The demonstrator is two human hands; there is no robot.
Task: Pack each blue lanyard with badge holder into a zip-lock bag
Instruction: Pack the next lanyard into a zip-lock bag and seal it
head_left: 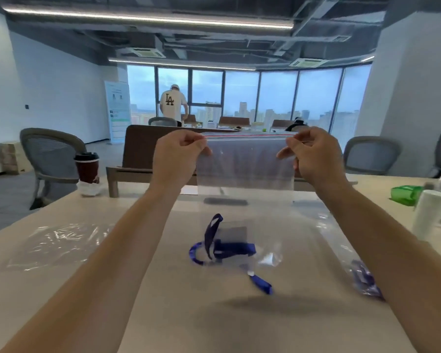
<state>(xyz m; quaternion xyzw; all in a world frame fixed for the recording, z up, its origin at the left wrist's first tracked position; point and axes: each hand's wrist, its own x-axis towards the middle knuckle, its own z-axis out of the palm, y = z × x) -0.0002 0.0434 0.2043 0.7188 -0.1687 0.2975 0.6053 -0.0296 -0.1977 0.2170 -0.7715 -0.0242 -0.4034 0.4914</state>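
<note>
Both hands up, holding one empty zip-lock bag [245, 171] by its top corners. My left hand [180, 155] pinches the left corner at the zip strip between thumb and curled fingers, and my right hand [313, 154] pinches the right corner the same way. The bag hangs flat and upright between them, strip level and uppermost. I cannot tell whether the mouth is parted or sealed. The lanyard [229, 247] is not in my grip. It lies on the table [189, 322] straight below the hanging bag and nearer to me, between my forearms. It sits somewhat closer to the left arm than the right, so I judge the left hand the shorter reach. It is bunched, not stretched out. A loop curls on the left-hand side, one strap stands up in a fold, and a loose tail runs out toward my right forearm, so the long axis slants from far-left to near-right. The strap is deep blue, flat and limp. The badge holder [236, 234] is a clear glossy sleeve lying in the heap, its edges hard to trace. Part-hidden by my right forearm lies another clear bag [364, 278] with blue inside, likely one already packed. As I read it, the next step is to open the mouth, free one hand and feed the bundle in.
</note>
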